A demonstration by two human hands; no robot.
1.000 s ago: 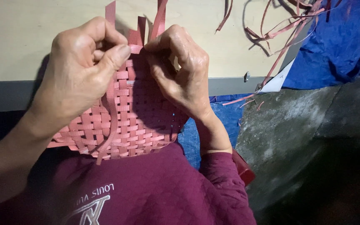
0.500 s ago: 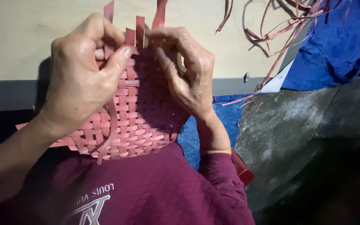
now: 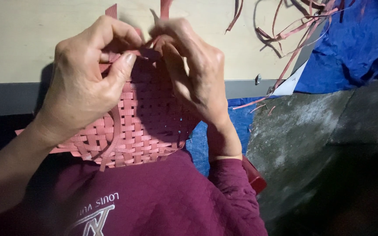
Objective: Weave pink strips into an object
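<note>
Pale counter (image 3: 31, 39) across the top, blue sheet (image 3: 355, 48) at right. Woven red basket (image 3: 145, 126) held against the person's lap, below the counter edge. Left hand (image 3: 84, 87) closed, thumb pinching a red strip (image 3: 143, 53) at the rim; right hand (image 3: 193, 74) closed on the same strip. Loose strips (image 3: 294, 30) lie beyond. Basket looks light, springy, slick; best held at the rim.

1. Left of the woven basket (image 3: 141, 126), the pale tabletop (image 3: 18, 39) lies open to passage.
2. Right of the basket, loose red strips (image 3: 294, 30) litter the table corner.
3. Beyond them, crumpled blue sheeting (image 3: 351, 48) blocks the way.
</note>
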